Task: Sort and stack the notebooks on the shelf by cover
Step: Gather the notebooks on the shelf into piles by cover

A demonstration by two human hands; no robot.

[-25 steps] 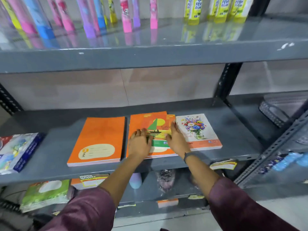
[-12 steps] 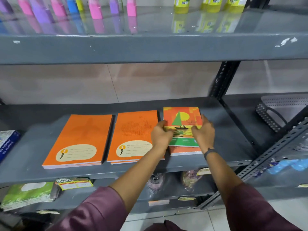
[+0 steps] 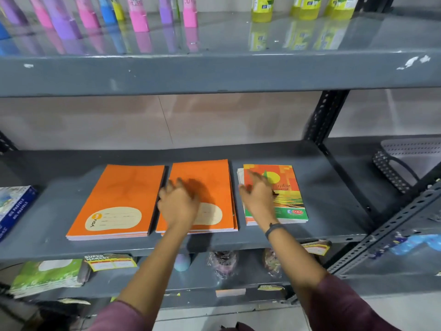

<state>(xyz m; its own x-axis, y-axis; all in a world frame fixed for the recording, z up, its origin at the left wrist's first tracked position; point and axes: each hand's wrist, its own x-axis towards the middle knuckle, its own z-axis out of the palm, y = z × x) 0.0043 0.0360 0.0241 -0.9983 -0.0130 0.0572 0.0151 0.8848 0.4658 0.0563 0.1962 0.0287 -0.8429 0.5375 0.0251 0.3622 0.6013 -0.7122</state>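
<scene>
Three notebook stacks lie on the grey middle shelf [image 3: 334, 199]. The left orange stack [image 3: 119, 199] shows its cream label. A second orange stack [image 3: 210, 182] lies beside it, with my left hand [image 3: 179, 204] blurred above it, fingers apart, holding nothing. At the right sits a smaller stack topped by a colourful sunset-cover notebook [image 3: 286, 192]. My right hand [image 3: 259, 199] hovers over that stack's left side, fingers spread and empty. White page edges of the notebooks below stick out at the stack's far left corner.
Coloured bottles [image 3: 138, 17] and yellow glue bottles [image 3: 262, 8] line the upper shelf. A blue box [image 3: 14, 209] sits at the far left. A grey perforated basket [image 3: 410, 158] stands on the right shelf. Green notebooks [image 3: 47, 275] and packets lie on the lower shelf.
Both hands have let go of the sunset-cover notebook, now resting on the right stack. My left hand has swung left over the middle orange stack.
</scene>
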